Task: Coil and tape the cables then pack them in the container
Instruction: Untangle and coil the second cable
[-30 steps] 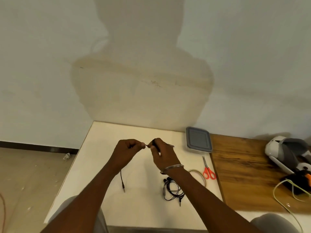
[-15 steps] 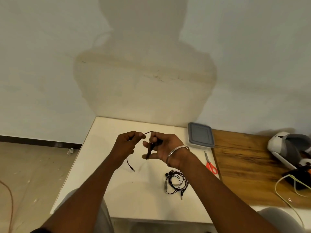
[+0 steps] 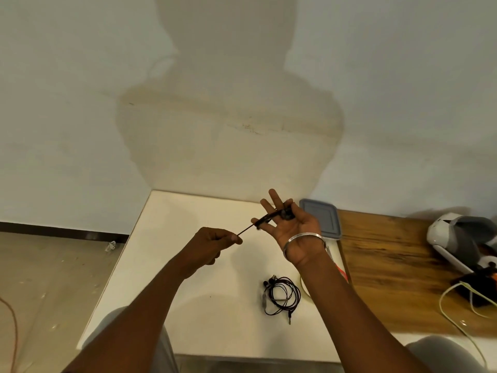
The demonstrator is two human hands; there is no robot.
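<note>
black cable runs taut between the two hands, held above the white counter. the left hand pinches it between thumb and forefinger. the right hand is turned palm up with fingers straight, the cable's turns lying across them and the thumb pinning the bundle. this looks like the coiling step, partway through. the next move calls for the left hand to carry its end round the right fingers, with even tension so the loops do not slip off. a loose bundle of black earphones lies on the counter nearer the person, no tape visible on it, beside a tape roll partly hidden by the right forearm. the grey-lidded container sits closed at the counter's far edge, just behind the right hand.
</note>
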